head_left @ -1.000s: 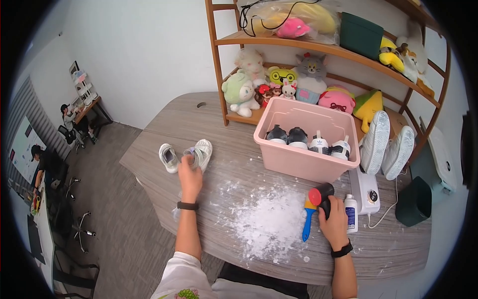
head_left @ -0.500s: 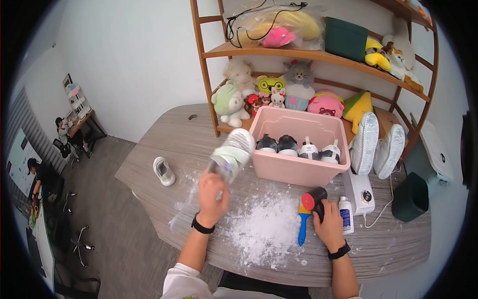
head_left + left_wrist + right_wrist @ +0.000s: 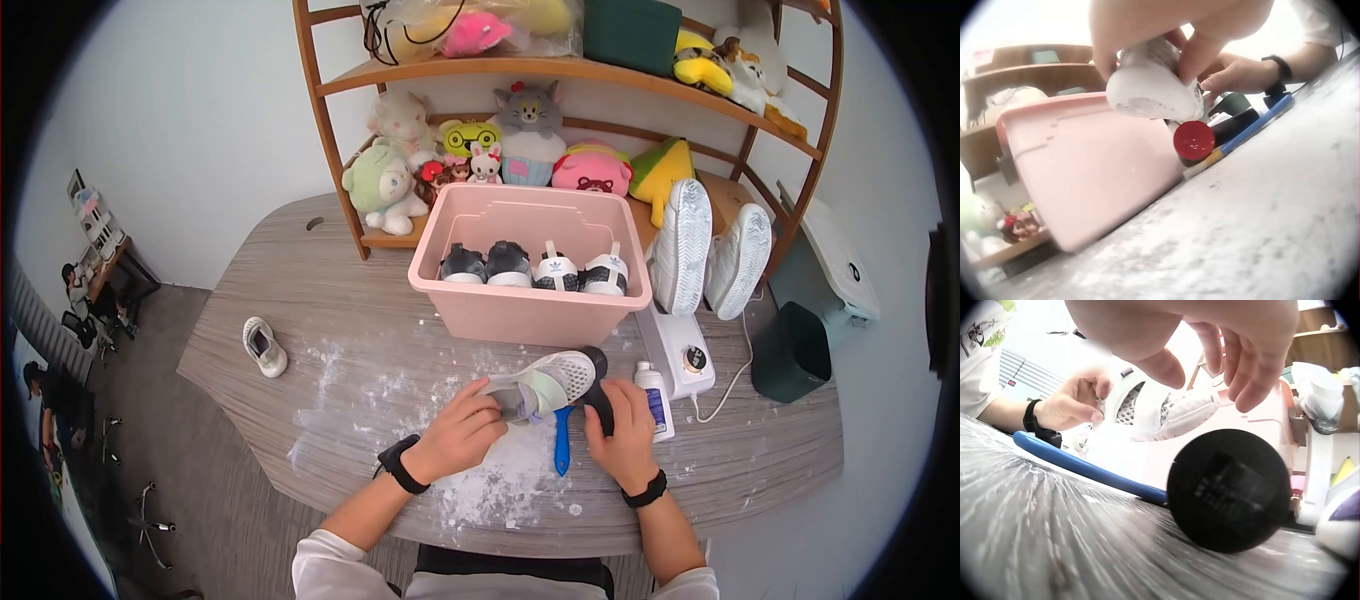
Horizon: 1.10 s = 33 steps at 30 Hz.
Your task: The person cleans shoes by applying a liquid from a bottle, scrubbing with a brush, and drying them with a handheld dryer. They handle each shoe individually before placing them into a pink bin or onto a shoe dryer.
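A: What is at the centre?

B: A small pale shoe [image 3: 545, 388], held above the powder-strewn tabletop [image 3: 285, 255], its toe near a black tool [image 3: 1229, 490].

A: How should it handle?

B: Light, by the look of it: a soft, giving upper on a firmer sole, unlikely to break, though powder could make it slick. The heel seems the surest hold, leaving the toe free.

A: And the hands?

B: The left hand [image 3: 458, 435] pinches the shoe's heel end, forearm slanting in from the near edge. The right hand [image 3: 622, 430] grasps nothing, its fingers parted and loosely bent over the tool, apparently without contact.

A: Nearby?

B: A blue-handled brush [image 3: 562, 445] lies beside the tool; a pink bin [image 3: 530, 318] stands beyond; a second shoe [image 3: 264, 350] sits well apart.
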Motion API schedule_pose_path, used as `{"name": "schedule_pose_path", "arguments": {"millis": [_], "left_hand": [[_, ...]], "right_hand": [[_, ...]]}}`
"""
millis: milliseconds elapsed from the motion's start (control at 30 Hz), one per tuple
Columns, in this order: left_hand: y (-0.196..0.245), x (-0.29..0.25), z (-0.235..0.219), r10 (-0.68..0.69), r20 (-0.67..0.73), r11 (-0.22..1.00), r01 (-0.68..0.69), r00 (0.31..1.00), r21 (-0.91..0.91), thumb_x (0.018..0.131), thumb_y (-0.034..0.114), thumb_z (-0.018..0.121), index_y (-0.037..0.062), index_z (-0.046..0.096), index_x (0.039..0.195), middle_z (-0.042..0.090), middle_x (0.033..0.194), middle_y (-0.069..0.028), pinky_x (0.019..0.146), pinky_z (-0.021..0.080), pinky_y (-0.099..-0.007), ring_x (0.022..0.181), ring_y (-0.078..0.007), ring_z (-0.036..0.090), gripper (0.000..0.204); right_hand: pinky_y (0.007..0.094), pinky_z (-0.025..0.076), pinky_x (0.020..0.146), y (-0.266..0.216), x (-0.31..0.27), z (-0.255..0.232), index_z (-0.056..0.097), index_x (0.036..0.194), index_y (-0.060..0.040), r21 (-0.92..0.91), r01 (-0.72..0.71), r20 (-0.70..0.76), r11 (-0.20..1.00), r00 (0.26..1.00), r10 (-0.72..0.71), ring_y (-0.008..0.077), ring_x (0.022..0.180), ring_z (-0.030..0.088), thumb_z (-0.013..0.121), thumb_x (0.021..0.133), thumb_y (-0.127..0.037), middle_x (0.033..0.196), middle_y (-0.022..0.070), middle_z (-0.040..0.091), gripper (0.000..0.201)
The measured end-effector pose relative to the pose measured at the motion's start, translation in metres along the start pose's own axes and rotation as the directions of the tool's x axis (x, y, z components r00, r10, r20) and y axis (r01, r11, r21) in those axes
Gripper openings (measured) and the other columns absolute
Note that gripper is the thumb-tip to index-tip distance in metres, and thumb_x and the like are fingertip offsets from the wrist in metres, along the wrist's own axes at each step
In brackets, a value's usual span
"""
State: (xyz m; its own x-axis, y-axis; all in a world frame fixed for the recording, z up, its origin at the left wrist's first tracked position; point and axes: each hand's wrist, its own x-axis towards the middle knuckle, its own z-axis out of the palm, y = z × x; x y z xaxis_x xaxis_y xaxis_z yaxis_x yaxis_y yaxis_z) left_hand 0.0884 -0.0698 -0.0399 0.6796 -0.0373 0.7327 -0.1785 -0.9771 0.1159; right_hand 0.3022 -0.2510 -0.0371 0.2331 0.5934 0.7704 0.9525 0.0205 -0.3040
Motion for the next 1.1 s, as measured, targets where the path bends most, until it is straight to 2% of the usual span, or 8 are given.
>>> {"name": "schedule_pose_path", "arguments": {"millis": [100, 533, 667, 800, 900, 967, 1000, 1100], "left_hand": [[-0.006, -0.004, 0.003, -0.080, -0.003, 0.993, 0.079, 0.997, -0.087, 0.072, -0.005, 0.071, 0.0042, 0.063, 0.088, 0.062, 0.092, -0.0085, 0.113, 0.049, -0.0545, 0.103, -0.0259, 0.063, 0.020], [-0.005, -0.004, -0.014, -0.040, 0.051, 0.996, 0.036, 0.998, 0.076, 0.073, -0.001, 0.068, 0.0069, 0.059, 0.081, 0.057, 0.086, -0.0057, 0.114, 0.048, -0.0510, 0.104, -0.0238, 0.062, 0.014], [-0.003, -0.003, -0.013, 0.019, 0.092, 0.999, -0.023, 0.996, 0.038, 0.075, 0.002, 0.067, 0.0075, 0.060, 0.083, 0.056, 0.089, -0.0053, 0.115, 0.048, -0.0506, 0.106, -0.0233, 0.062, 0.012], [-0.006, -0.006, -0.008, -0.008, 0.103, 1.000, 0.006, 0.995, 0.013, 0.075, 0.001, 0.067, 0.0070, 0.063, 0.090, 0.058, 0.093, -0.0054, 0.115, 0.047, -0.0506, 0.106, -0.0247, 0.062, 0.016], [-0.007, -0.009, -0.005, -0.035, 0.080, 0.994, 0.044, 0.996, -0.103, 0.076, 0.002, 0.071, 0.0050, 0.066, 0.097, 0.061, 0.100, -0.0079, 0.108, 0.050, -0.0492, 0.108, -0.0287, 0.061, 0.022], [-0.005, -0.013, -0.006, -0.165, -0.046, 0.961, 0.150, 0.985, -0.233, 0.079, 0.005, 0.076, 0.0044, 0.066, 0.107, 0.062, 0.110, -0.0123, 0.100, 0.052, -0.0489, 0.110, -0.0337, 0.061, 0.030], [-0.005, -0.012, -0.006, -0.168, -0.046, 0.960, 0.152, 0.985, -0.235, 0.079, 0.005, 0.076, 0.0044, 0.066, 0.107, 0.062, 0.110, -0.0123, 0.100, 0.052, -0.0489, 0.110, -0.0337, 0.061, 0.030], [-0.007, -0.007, -0.010, -0.344, -0.089, 0.933, 0.330, 0.935, -0.144, 0.078, 0.008, 0.082, 0.0052, 0.065, 0.117, 0.062, 0.114, -0.0163, 0.094, 0.054, -0.0461, 0.109, -0.0377, 0.064, 0.043]], "right_hand": [[0.0435, 0.057, 0.085, -0.005, -0.001, 0.002, 0.064, 0.120, 0.0031, 0.011, 0.039, 0.013, 0.999, 0.999, -0.039, 0.0382, 0.103, 0.066, 0.079, 0.080, -0.005, 0.118, 0.0201, 0.064, 0.044], [0.0429, 0.056, 0.089, -0.045, 0.030, 0.016, 0.063, 0.127, 0.0039, 0.048, 0.188, 0.181, 0.981, 0.964, -0.194, 0.0375, 0.110, 0.063, 0.083, 0.079, -0.014, 0.129, 0.0201, 0.062, 0.055], [0.0393, 0.056, 0.080, -0.057, 0.035, 0.038, 0.060, 0.131, 0.0035, 0.040, 0.112, 0.239, 0.993, 0.964, -0.118, 0.0353, 0.100, 0.062, 0.085, 0.080, -0.018, 0.131, 0.0198, 0.060, 0.061], [0.0382, 0.055, 0.070, -0.048, 0.021, 0.049, 0.060, 0.132, 0.0024, 0.077, 0.095, 0.225, 0.993, 0.968, -0.110, 0.0336, 0.093, 0.061, 0.085, 0.080, -0.018, 0.125, 0.0185, 0.061, 0.061], [0.0387, 0.054, 0.068, -0.048, 0.016, 0.050, 0.061, 0.129, 0.0008, 0.083, 0.089, 0.190, 0.993, 0.976, -0.103, 0.0327, 0.092, 0.060, 0.085, 0.081, -0.017, 0.120, 0.0171, 0.060, 0.057], [0.0381, 0.054, 0.067, -0.048, 0.013, 0.052, 0.062, 0.127, -0.0001, 0.068, 0.090, 0.181, 0.994, 0.978, -0.101, 0.0320, 0.091, 0.061, 0.085, 0.080, -0.018, 0.119, 0.0163, 0.061, 0.055], [0.0375, 0.054, 0.065, -0.048, 0.012, 0.053, 0.063, 0.124, -0.0010, 0.056, 0.099, 0.169, 0.994, 0.980, -0.107, 0.0314, 0.089, 0.061, 0.086, 0.080, -0.019, 0.117, 0.0154, 0.061, 0.052], [0.0366, 0.054, 0.063, -0.048, 0.007, 0.056, 0.064, 0.117, -0.0019, 0.064, 0.131, 0.127, 0.989, 0.982, -0.138, 0.0296, 0.086, 0.061, 0.088, 0.079, -0.022, 0.112, 0.0133, 0.061, 0.049]]}}
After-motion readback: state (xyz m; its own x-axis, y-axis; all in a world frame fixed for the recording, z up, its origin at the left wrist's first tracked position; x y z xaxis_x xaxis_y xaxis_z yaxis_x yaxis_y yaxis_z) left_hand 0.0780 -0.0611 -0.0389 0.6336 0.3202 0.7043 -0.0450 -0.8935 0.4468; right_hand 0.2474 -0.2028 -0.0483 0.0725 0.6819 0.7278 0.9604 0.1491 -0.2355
